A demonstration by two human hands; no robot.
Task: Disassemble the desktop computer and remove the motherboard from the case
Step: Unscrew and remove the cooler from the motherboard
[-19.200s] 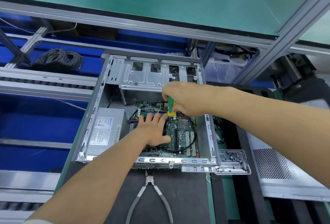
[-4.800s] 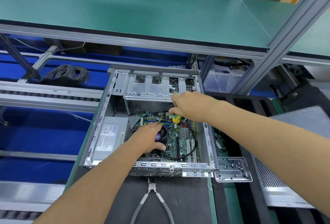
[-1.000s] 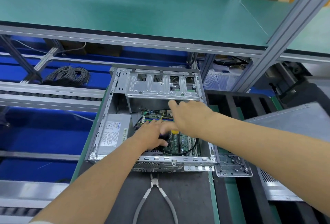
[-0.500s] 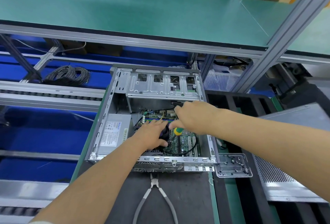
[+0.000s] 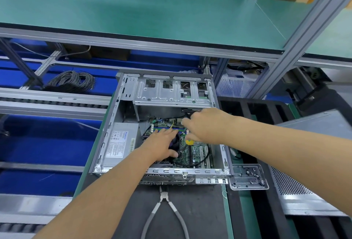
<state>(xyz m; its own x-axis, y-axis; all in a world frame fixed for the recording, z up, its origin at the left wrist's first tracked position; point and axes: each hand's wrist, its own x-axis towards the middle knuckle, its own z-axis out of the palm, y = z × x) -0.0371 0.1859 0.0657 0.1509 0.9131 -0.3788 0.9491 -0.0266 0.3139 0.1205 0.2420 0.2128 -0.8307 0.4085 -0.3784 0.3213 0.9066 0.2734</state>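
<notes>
Lying on its side on a dark mat [image 5: 200,216], the open computer case [image 5: 106,143] shows its insides: the green motherboard [image 5: 198,153] sits flat on the case floor, right of the grey power supply [image 5: 119,144] and below the silver drive cage [image 5: 171,91]. The left hand [image 5: 162,146] rests palm-down on the black fan [image 5: 176,144] over the board, fingers spread and fairly straight, thumb hooked at the fan's near edge. The right hand [image 5: 204,125] reaches in from the right, fingers curled round a screwdriver [image 5: 189,141] (only its yellow-and-green handle end peeks out beneath the palm), held over the board just beside the left fingertips. A black cable [image 5: 202,160] loops across the board's near right corner. Grey-handled pliers [image 5: 165,212] lie on the mat in front of the case. A small metal bracket [image 5: 247,177] sits just right of the case's near corner, with a perforated side panel [image 5: 297,191] beyond it.
</notes>
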